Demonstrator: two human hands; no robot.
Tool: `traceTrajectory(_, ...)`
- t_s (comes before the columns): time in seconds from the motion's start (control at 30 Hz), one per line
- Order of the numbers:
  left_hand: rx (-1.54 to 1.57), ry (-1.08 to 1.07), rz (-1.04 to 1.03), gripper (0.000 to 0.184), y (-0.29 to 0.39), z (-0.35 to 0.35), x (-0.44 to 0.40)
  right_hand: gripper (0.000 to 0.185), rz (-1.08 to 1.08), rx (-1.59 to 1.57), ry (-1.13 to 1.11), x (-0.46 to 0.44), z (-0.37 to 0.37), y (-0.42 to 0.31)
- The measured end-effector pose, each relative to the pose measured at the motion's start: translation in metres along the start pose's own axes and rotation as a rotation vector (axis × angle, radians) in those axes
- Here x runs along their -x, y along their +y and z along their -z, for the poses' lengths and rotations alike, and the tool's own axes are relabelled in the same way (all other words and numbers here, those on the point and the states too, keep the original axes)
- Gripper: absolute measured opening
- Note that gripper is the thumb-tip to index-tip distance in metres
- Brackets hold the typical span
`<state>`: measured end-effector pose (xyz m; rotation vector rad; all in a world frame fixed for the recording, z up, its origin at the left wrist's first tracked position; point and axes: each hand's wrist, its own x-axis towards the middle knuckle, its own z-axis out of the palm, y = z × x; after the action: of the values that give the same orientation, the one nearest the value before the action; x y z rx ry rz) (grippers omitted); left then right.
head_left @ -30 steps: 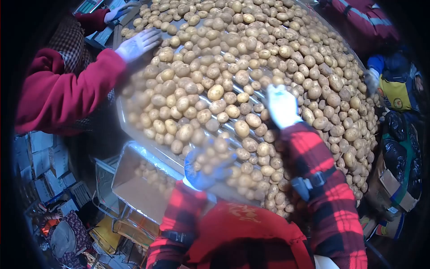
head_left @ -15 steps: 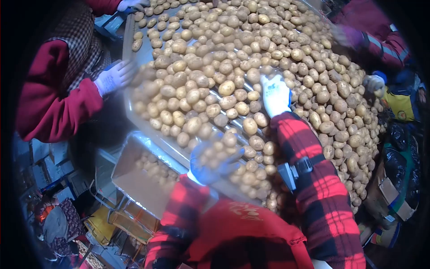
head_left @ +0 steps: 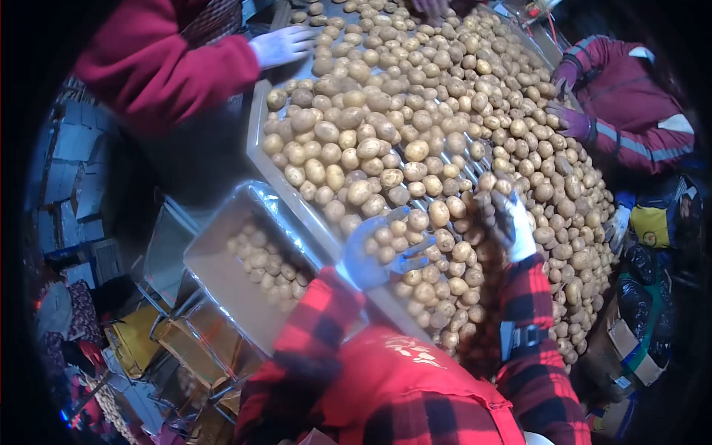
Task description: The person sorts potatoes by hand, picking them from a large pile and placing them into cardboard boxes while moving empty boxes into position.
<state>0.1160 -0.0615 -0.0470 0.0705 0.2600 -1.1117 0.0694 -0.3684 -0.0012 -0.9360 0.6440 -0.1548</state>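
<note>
My left hand (head_left: 371, 256), in a blue-and-white glove, is cupped at the table's near edge with thumb and fingers spread. Several small potatoes (head_left: 385, 236) sit between the thumb and fingers, over the palm. My right hand (head_left: 512, 222), in a white glove with dirt-darkened fingers, is curled among the heap with its inner side turned left. A potato (head_left: 487, 181) shows at its fingertips; motion blur softens the fingers. Around both hands lies a broad heap of potatoes (head_left: 445, 119), with metal bars (head_left: 461, 174) visible between them.
The sorting table's raised metal edge (head_left: 259, 141) runs along the left. Below it stands a lined bin (head_left: 215, 259) partly filled with potatoes. A co-worker's gloved hand (head_left: 284, 46) is at upper left; another person's purple-gloved hand (head_left: 571, 119) works at right. Crates (head_left: 200, 348) stand lower left.
My view has shifted, so the table sits farther right. My right hand has drawn back towards me and turned its inner side left. My left hand stays cupped near the edge.
</note>
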Motion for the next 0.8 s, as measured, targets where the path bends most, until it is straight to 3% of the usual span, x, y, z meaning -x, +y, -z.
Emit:
traceTrajectory(0.07, 0.239, -0.007, 0.019, 0.054, 0.001, -0.011, 0.001, 0.049, -0.157, -0.024, -0.115, 0.034, -0.010, 0.011)
traceTrajectory(0.1, 0.210, 0.006, -0.002, 0.055, 0.002, -0.012, 0.000, 0.049, -0.252, -0.060, -0.181, 0.046, -0.017, 0.019)
traceTrajectory(0.17, -0.018, -0.026, -0.125, 0.054, 0.000, -0.014, 0.004, 0.051, -0.103, 0.118, -0.227, 0.061, -0.045, 0.049)
traceTrajectory(0.2, 0.091, 0.006, -0.093, 0.051, 0.001, -0.016, 0.006, 0.051, -0.113, 0.122, -0.241, 0.065, -0.049, 0.054)
traceTrajectory(0.3, 0.121, -0.039, -0.136, 0.050, 0.004, -0.005, 0.018, 0.056, -0.300, 0.054, -0.245, 0.072, -0.058, 0.064)
traceTrajectory(0.33, 0.071, -0.058, -0.164, 0.048, 0.005, -0.002, 0.021, 0.054, -0.322, 0.124, -0.412, 0.075, -0.063, 0.058)
traceTrajectory(0.37, 0.074, -0.056, -0.177, 0.048, 0.004, -0.001, 0.024, 0.054, -0.331, 0.128, -0.422, 0.077, -0.071, 0.060)
traceTrajectory(0.5, 0.137, -0.081, -0.154, 0.046, 0.014, -0.007, 0.036, 0.065, -0.360, 0.291, -0.280, 0.087, -0.101, 0.045)
traceTrajectory(0.6, 0.079, -0.096, -0.147, 0.043, 0.025, -0.004, 0.049, 0.067, -0.400, 0.313, -0.403, 0.084, -0.123, 0.040)
traceTrajectory(0.63, 0.076, -0.087, -0.181, 0.043, 0.028, -0.002, 0.057, 0.068, -0.405, 0.193, -0.445, 0.083, -0.121, 0.049)
traceTrajectory(0.73, 0.119, -0.349, -0.254, 0.027, 0.044, 0.002, 0.097, 0.064, -0.466, 0.223, -0.563, 0.074, -0.144, 0.074)
traceTrajectory(0.8, 0.119, -0.278, -0.368, 0.026, 0.051, 0.009, 0.141, 0.063, -0.572, 0.248, -0.659, 0.077, -0.179, 0.090)
